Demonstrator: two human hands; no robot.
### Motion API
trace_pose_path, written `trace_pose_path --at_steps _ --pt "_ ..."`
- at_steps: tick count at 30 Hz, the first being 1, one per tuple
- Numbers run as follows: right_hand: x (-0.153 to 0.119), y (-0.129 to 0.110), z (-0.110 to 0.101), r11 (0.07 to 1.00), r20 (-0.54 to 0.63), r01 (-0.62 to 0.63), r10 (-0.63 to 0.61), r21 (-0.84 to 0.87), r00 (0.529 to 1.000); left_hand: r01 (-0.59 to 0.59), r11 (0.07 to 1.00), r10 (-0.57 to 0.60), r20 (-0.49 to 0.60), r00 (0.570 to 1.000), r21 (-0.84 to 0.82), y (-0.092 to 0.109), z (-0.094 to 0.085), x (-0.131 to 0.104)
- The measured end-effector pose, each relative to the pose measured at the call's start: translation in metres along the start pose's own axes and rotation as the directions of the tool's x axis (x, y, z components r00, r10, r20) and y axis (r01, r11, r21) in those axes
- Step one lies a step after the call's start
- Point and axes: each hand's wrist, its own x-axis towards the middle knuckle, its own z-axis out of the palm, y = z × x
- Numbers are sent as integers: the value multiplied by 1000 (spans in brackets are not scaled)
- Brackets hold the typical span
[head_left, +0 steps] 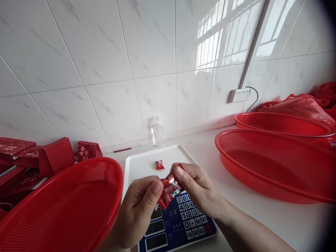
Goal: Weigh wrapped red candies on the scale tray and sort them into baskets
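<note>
Between my two hands is a red, shiny wrapped candy (pixel 170 190), held over a digital scale (pixel 173 224). My left hand (pixel 141 206) pinches the wrapper's left side with thumb and fingers. On the opposite side, my right hand (pixel 195 187) grips the upper right end of the wrapper. I cannot tell whether the wrapper is torn or if more than one packet is held. Another small red wrapped candy (pixel 159 165) lies on the scale's white pan (pixel 136 164), just beyond my hands. My hands partly cover the keypad and displays.
A red mesh basket (pixel 78 196) stands at the left, with red gift boxes (pixel 56 157) behind it. Two more baskets, a nearer one (pixel 262 164) and a farther one (pixel 283 122), are at the right. By the tiled wall are a clear bottle (pixel 159 132) and a power strip (pixel 240 95).
</note>
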Motion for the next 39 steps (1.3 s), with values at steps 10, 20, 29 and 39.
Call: trace_pose_path --at_steps 10,20,29,39 --pt "-3 1 0 798 -18 363 -423 -481 906 -319 822 433 -153 888 473 2 5 -5" --pt "-4 2 -3 762 -20 407 -481 -504 877 -368 760 505 -130 853 535 3 5 -4" --pt "-2 2 -3 697 35 458 -530 -552 847 -362 849 437 -126 890 385 5 5 -1" --pt "-3 4 -1 672 7 453 -555 -586 832 -370 874 432 -154 889 315 8 4 -3"
